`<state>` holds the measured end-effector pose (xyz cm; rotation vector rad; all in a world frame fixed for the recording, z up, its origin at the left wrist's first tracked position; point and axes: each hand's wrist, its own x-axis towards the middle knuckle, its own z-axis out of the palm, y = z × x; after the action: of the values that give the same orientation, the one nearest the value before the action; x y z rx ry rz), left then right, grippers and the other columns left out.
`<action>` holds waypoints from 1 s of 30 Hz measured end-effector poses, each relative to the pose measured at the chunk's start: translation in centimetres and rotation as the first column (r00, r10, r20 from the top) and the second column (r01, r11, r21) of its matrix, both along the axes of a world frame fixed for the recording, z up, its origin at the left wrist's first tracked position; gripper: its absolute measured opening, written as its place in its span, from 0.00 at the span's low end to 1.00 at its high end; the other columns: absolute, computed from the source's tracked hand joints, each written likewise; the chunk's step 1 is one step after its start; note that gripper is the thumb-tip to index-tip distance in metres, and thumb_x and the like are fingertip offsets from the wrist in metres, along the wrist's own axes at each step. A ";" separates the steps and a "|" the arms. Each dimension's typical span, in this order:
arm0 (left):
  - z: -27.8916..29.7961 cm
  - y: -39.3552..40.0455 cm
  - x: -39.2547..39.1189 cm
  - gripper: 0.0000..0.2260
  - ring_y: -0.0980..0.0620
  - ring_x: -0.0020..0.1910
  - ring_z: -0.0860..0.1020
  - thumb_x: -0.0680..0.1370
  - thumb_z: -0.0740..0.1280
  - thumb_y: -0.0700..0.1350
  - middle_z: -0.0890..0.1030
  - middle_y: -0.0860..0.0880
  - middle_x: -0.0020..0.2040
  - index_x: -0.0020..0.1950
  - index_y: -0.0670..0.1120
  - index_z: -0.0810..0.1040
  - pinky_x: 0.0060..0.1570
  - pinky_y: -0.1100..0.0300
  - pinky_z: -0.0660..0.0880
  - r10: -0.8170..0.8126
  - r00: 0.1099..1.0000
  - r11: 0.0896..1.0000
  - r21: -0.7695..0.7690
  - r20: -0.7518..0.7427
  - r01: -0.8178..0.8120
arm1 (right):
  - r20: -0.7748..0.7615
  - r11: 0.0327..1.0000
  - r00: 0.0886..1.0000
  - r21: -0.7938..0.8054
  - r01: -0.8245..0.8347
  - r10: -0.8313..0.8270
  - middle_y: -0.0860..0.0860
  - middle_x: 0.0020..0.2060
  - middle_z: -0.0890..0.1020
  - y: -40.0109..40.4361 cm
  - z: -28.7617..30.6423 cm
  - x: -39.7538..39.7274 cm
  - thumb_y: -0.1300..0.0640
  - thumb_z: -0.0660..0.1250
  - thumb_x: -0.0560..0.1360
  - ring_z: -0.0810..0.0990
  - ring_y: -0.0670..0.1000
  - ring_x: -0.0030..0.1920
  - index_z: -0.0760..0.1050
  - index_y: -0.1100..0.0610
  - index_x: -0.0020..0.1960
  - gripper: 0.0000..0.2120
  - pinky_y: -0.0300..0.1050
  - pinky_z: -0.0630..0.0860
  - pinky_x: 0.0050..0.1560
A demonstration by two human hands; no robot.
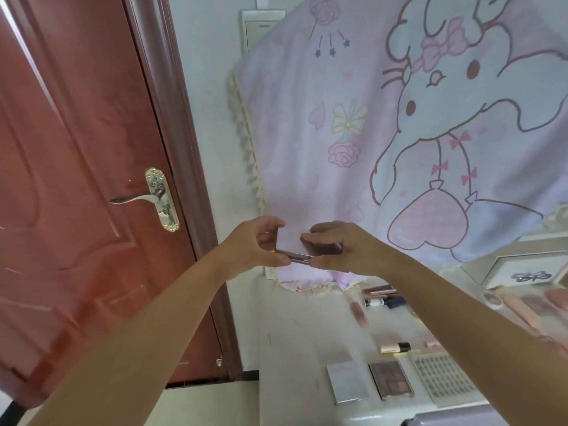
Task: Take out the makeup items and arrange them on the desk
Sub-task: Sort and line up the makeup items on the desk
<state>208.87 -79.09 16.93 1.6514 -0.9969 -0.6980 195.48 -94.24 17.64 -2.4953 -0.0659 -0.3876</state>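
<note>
Both hands are raised above the white desk (295, 348). An open makeup compact (296, 245) is pinched by the left hand (256, 244) and the right hand (341, 249), one at each end. Below, near the desk's front edge, a silver palette (347, 381), a brown eyeshadow palette (390, 379) and a clear grid tray (445, 378) are lined up. Small tubes (381, 298) are seen farther back, partly hidden by the right arm.

palettes (390, 380): 3 | tubes (395, 347): several, blurred | hands (256, 244): 2
</note>
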 end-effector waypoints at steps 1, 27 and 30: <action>-0.2 0.1 0.2 0.29 0.61 0.41 0.81 0.65 0.72 0.26 0.78 0.52 0.48 0.63 0.41 0.70 0.44 0.69 0.78 -0.002 1.000 1.000 0.007 -0.001 0.002 | -0.007 1.000 1.000 -0.006 -0.010 0.010 0.44 0.32 0.69 -0.1 -0.2 0.2 0.42 0.62 0.66 0.69 0.45 0.33 0.79 0.60 0.53 0.26 0.34 0.65 0.37; -18.5 2.8 -0.5 0.34 0.49 0.51 0.78 0.67 0.70 0.29 0.77 0.44 0.56 0.71 0.44 0.65 0.45 0.63 0.76 0.066 0.994 0.834 0.552 -0.089 -0.006 | -0.649 0.975 0.747 0.033 0.220 -0.146 0.56 0.35 0.73 1.6 -14.7 4.1 0.48 0.51 0.80 0.69 0.52 0.38 0.75 0.67 0.45 0.24 0.41 0.62 0.37; -22.0 3.3 -2.0 0.30 0.46 0.56 0.77 0.67 0.69 0.29 0.77 0.42 0.59 0.67 0.44 0.69 0.54 0.55 0.75 0.092 0.986 0.796 0.605 -0.136 0.010 | -0.714 0.985 0.686 -0.036 0.170 -0.144 0.63 0.48 0.79 1.9 -18.4 4.3 0.49 0.48 0.81 0.70 0.52 0.42 0.75 0.67 0.52 0.25 0.42 0.64 0.44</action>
<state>206.90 -75.81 -5.03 2.1164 -0.6434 -1.1903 199.76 -92.38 -0.76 -2.4473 0.4735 0.5436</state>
